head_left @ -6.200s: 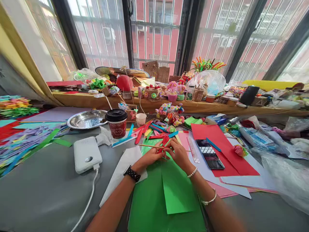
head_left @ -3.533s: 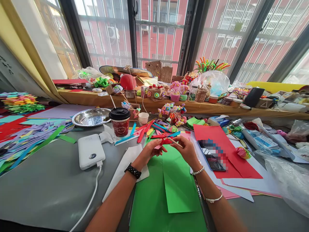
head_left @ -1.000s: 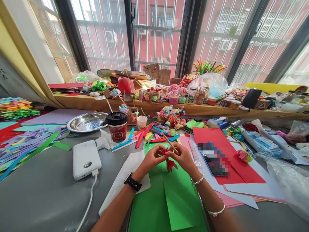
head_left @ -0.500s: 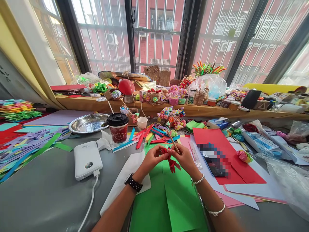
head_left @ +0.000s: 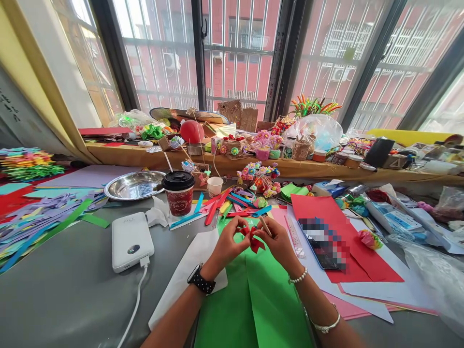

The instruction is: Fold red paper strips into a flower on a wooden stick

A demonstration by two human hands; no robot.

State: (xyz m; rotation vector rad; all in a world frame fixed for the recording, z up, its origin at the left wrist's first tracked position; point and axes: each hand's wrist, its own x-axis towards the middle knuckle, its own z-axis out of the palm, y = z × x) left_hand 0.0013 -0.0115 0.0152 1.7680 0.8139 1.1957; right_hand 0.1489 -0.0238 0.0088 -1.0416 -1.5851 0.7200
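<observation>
Above a green paper sheet [head_left: 226,309], both hands meet around a piece of folded red paper [head_left: 256,245]. My left hand [head_left: 232,240] is closed, its thumb and fingertips pinching the paper's left side. From the other side my right hand [head_left: 280,241] reaches in, also closed, with a thin wooden stick [head_left: 265,225] held in its fingers and its fingertips at the red paper. Part of the paper is hidden behind the fingers, so its full shape cannot be made out. A white sheet [head_left: 188,270] lies under my left forearm.
To the left are a white power bank [head_left: 132,237] with a cable, a lidded paper cup [head_left: 180,200] and a metal dish [head_left: 112,186]. Coloured paper strips [head_left: 217,205] lie beyond my hands. A phone [head_left: 322,246] rests on red paper [head_left: 384,266] at the right, near a paper flower [head_left: 369,239].
The red paper has turned between my fingers and more of it is covered. The stick in my right hand has dropped lower and shows a shorter length. The view has shifted slightly.
</observation>
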